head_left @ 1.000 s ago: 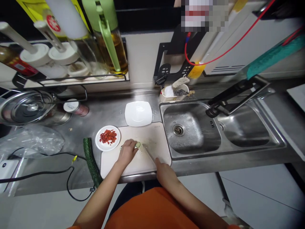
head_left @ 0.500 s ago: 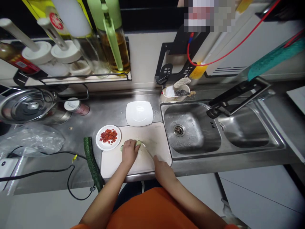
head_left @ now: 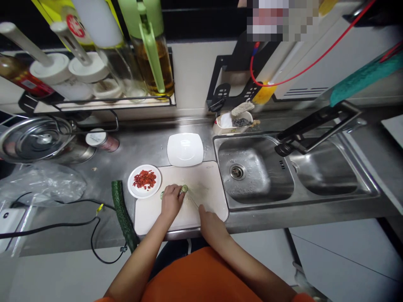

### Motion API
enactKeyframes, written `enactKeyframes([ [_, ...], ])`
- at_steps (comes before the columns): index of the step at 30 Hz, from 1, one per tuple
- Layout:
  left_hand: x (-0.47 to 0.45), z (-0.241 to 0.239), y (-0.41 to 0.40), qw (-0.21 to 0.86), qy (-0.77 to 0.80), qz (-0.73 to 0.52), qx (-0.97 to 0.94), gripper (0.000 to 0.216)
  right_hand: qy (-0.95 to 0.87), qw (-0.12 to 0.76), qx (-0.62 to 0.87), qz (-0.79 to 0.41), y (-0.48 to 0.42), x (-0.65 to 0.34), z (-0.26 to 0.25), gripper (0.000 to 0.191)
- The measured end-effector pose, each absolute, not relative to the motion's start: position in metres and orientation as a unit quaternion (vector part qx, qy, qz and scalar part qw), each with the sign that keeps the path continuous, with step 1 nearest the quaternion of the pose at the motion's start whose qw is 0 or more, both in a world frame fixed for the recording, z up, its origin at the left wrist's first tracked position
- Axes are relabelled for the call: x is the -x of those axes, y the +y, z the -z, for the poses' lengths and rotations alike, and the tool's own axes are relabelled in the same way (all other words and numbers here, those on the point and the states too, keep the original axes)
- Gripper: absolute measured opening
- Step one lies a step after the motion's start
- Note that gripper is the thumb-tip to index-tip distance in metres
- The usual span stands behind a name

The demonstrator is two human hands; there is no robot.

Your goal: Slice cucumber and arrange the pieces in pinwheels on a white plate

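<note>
My left hand [head_left: 171, 201] presses down on a short piece of cucumber [head_left: 184, 188] lying on the pale cutting board [head_left: 208, 180]; its fingers are curled over the piece. My right hand [head_left: 211, 226] grips a knife [head_left: 192, 200] by the handle, and the blade points up-left toward the cut end of the cucumber piece. A whole dark green cucumber [head_left: 123, 218] lies on the counter left of the board. A small round plate with chopped red chilli [head_left: 144, 180] sits at the board's upper left corner.
An empty square white plate [head_left: 185, 149] sits behind the board. A double steel sink [head_left: 252, 167] with a black tap [head_left: 310, 128] lies to the right. A pot lid [head_left: 34, 140], plastic bag [head_left: 40, 182], cables and a bottle rack [head_left: 94, 67] stand at left.
My right hand and the knife have shifted slightly left, closer to the cucumber piece. My left hand stays on the piece.
</note>
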State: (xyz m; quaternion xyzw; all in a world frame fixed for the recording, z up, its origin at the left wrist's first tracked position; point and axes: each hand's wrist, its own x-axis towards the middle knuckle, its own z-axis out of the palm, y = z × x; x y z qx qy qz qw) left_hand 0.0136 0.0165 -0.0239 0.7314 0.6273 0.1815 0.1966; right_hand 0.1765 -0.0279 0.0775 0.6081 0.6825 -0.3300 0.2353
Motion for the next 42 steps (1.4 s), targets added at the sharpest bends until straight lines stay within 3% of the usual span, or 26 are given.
enactKeyframes([
  [22, -0.013, 0.022, 0.022, 0.214, 0.622, -0.175, -0.732, 0.021, 0.667, 0.222, -0.615, 0.356, -0.031, -0.174, -0.082, 0.047],
  [32, -0.021, 0.014, 0.029, 0.262, 0.659, -0.19, -0.679, 0.007, 0.64, 0.248, -0.62, 0.38, -0.044, -0.192, -0.086, 0.045],
  [37, -0.009, 0.001, 0.023, 0.36, 0.708, -0.222, -0.566, 0.02, 0.645, 0.251, -0.618, 0.373, -0.044, -0.197, -0.087, 0.047],
  [42, 0.033, 0.007, 0.004, 0.383, 0.765, -0.255, -0.45, 0.033, 0.635, 0.248, -0.625, 0.379, -0.041, -0.198, -0.092, 0.049],
])
